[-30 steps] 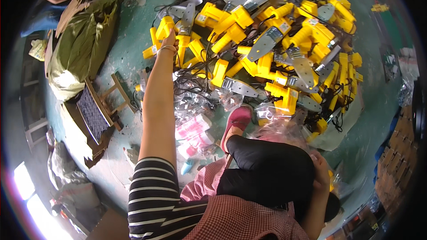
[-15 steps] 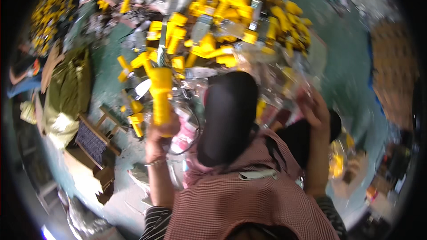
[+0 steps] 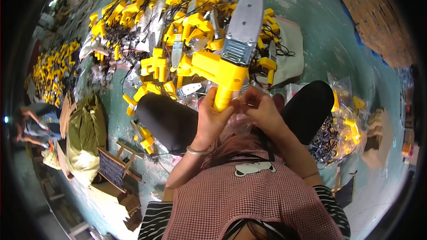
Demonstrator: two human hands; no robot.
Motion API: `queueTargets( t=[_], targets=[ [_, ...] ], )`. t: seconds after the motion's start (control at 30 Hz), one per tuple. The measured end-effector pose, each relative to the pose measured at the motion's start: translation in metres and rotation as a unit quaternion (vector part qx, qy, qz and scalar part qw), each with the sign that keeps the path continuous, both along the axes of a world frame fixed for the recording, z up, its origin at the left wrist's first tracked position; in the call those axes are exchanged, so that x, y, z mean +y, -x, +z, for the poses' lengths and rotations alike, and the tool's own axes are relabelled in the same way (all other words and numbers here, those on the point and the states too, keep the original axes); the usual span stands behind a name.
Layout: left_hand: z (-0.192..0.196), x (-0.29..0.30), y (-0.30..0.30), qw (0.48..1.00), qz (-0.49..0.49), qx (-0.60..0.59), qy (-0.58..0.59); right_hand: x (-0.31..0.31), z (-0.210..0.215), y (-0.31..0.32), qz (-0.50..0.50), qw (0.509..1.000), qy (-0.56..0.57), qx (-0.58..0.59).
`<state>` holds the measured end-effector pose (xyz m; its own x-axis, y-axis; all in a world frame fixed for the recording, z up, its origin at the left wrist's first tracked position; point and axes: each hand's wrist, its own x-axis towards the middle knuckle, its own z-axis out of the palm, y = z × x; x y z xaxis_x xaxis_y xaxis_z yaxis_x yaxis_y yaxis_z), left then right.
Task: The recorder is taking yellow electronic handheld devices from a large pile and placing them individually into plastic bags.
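My left hand [image 3: 210, 122] is closed round the yellow handle of a pipe welding iron [image 3: 229, 75]. Its flat grey heating plate, pierced by a few holes, points up and away from me. Close beside the handle's lower end, my right hand [image 3: 265, 112] pinches a crumpled clear plastic bag [image 3: 241, 125]. The bag hangs between both hands, below the handle, and its opening cannot be made out. Past my knees lies a large heap of similar yellow welding irons [image 3: 180, 40] with black cords.
A farther yellow pile [image 3: 55, 69] lies at the left, near another person [image 3: 38, 122]. An olive sack [image 3: 86, 129] and a small wooden stool [image 3: 116, 166] are on my left. Bagged yellow tools [image 3: 344, 126] sit by my right knee. Stacked cartons [image 3: 369, 13] stand far right.
My left hand has brought the welding iron from the left to the middle, in front of my body. My right hand has moved inward beside it with the clear bag. The view has shifted.
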<state>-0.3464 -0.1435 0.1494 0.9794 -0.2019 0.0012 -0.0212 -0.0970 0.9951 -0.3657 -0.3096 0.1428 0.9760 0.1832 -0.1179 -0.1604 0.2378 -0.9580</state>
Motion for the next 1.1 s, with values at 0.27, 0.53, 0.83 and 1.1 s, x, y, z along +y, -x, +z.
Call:
queueTargets(
  t=[0.27, 0.53, 0.83, 1.1],
  targets=[
    [0.027, 0.031, 0.019, 0.992, -0.032, 0.000, -0.123, -0.107, -0.025, -0.016, -0.385, 0.817, -0.347, 0.251],
    [0.030, 0.051, 0.055, 0.989, -0.026, -0.099, -0.105, -0.116, 0.006, -0.041, -0.440, 0.893, -0.062, -0.074],
    [0.014, 0.018, 0.037, 0.997, -0.071, 0.037, -0.008, -0.018, 0.028, 0.007, -0.177, 0.723, 0.432, -0.509],
    [-0.001, -0.004, 0.036, 0.995, -0.049, 0.051, 0.068, -0.033, 0.009, 0.015, -0.280, 0.698, 0.515, -0.412]
  ],
)
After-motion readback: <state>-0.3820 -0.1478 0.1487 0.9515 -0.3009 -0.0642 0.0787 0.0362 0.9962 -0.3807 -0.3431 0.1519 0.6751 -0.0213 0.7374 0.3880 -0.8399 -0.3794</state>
